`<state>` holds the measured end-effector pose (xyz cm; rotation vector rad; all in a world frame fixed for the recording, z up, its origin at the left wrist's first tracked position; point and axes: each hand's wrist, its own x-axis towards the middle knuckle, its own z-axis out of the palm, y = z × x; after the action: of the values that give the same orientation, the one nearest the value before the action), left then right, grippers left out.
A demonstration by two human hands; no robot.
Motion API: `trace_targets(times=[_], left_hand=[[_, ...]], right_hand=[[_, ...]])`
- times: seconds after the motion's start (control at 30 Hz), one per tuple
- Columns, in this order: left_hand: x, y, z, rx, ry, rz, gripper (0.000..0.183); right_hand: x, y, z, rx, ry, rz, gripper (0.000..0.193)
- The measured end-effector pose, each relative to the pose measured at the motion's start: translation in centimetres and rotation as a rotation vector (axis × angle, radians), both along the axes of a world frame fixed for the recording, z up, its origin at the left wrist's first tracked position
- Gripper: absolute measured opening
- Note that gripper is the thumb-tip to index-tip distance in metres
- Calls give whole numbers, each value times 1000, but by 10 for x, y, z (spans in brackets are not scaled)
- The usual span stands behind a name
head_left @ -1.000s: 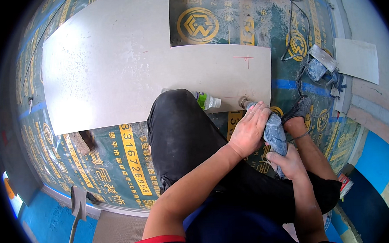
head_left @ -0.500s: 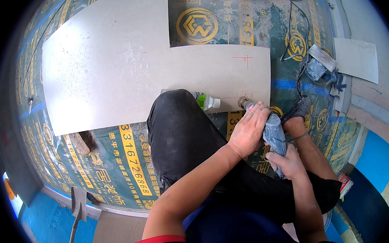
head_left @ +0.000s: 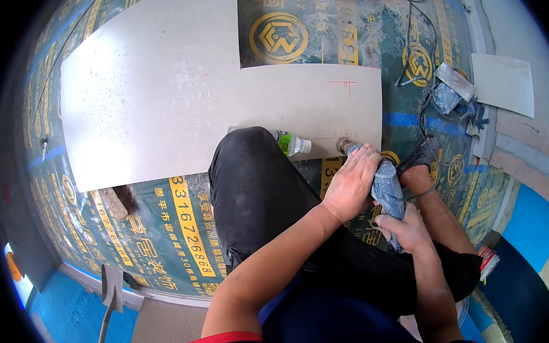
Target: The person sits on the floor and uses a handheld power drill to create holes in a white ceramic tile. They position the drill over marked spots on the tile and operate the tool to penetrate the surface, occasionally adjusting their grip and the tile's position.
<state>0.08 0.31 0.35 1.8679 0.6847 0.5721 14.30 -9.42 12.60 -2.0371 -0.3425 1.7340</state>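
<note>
A dusty blue-grey angle grinder (head_left: 387, 187) is held in both my hands, low over the right end of a large pale L-shaped tile (head_left: 139, 85). My left hand (head_left: 354, 181) wraps the grinder's head. My right hand (head_left: 404, 227) grips the body farther back, its thumb along the side. From the head sticks a short round metal hole-saw bit (head_left: 344, 144), at the tile's near edge; whether it touches the surface I cannot tell. Red crossed lines with a small mark (head_left: 348, 82) are drawn on the tile beyond the bit.
A plastic bottle with a green label (head_left: 293, 144) lies on the tile beside my bent knee (head_left: 250, 179). Another dusty power tool (head_left: 449, 94) with a cable rests at the right, near a loose tile piece (head_left: 503, 85). Printed green sheeting (head_left: 166, 239) covers the floor. A shovel (head_left: 111, 285) stands lower left.
</note>
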Motion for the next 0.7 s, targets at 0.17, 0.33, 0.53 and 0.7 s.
trace_targets(times=[0.17,0.33,0.53,0.7], left_hand=[[1,-2,-2,19,5,18,73],[2,-1,-1,26,6,24,71],[3,-1,-2,30,8,13,73],[3,0,-1,28,22,-1,80]], right_hand=[[1,1,0,2,6,4,32],[1,1,1,6,4,6,33],[3,0,0,10,16,5,33],[4,-1,-1,11,19,-4,34]])
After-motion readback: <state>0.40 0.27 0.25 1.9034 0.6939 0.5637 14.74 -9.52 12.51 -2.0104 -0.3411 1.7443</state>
